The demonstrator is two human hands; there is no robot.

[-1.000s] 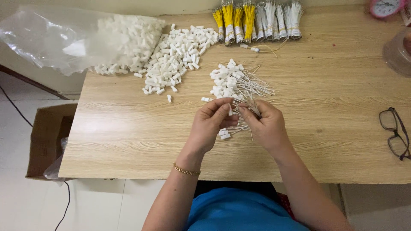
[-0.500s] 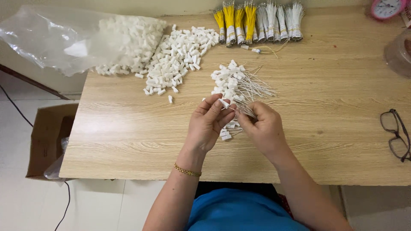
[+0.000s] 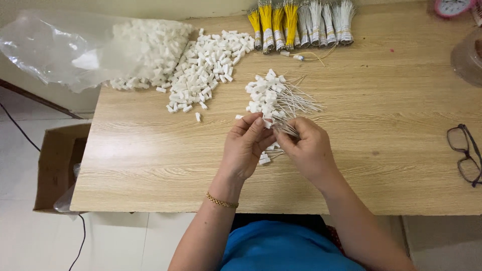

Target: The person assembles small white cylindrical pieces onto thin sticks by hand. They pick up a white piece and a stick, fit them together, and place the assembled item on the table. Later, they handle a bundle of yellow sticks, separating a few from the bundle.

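Note:
My left hand and my right hand meet over the wooden table, fingertips pinched together on a small white plastic piece with thin white wires. Just beyond the fingers lies a pile of finished white pieces with wires fanning to the right. A few more wired pieces lie under my hands. A heap of loose white plastic connectors spreads across the table at the upper left.
A clear plastic bag with more white pieces hangs over the table's left corner. Bundles of yellow and white wires line the far edge. Black glasses lie at right. A cardboard box stands on the floor.
Both hands have shifted slightly up toward the wired pile, with the fingertips staying pinched together on the small piece.

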